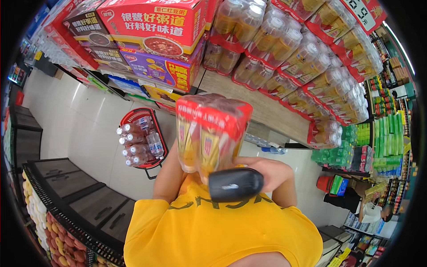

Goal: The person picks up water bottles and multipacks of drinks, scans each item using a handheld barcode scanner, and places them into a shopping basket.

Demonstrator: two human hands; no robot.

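Observation:
A shrink-wrapped pack of drink bottles (213, 130) with a red band is held up in front of my chest, slightly blurred. My left forearm (168, 177) runs up behind the pack; the hand itself is hidden by it, and the pack rests against that side. My right hand (275, 172) is closed around a black handheld scanner (235, 185), whose rounded head lies just below the pack's lower right part and overlaps it in view. The scanner's handle is hidden by my fingers.
A wooden shelf (267, 108) bears stacked bottle packs (300, 60) at right and porridge cartons (150, 30) at left. A red basket (124, 117) with bottles stands on the floor. Dark cabinets (83, 187) and a fruit display (60, 233) are lower left. Another person (370, 212) is far right.

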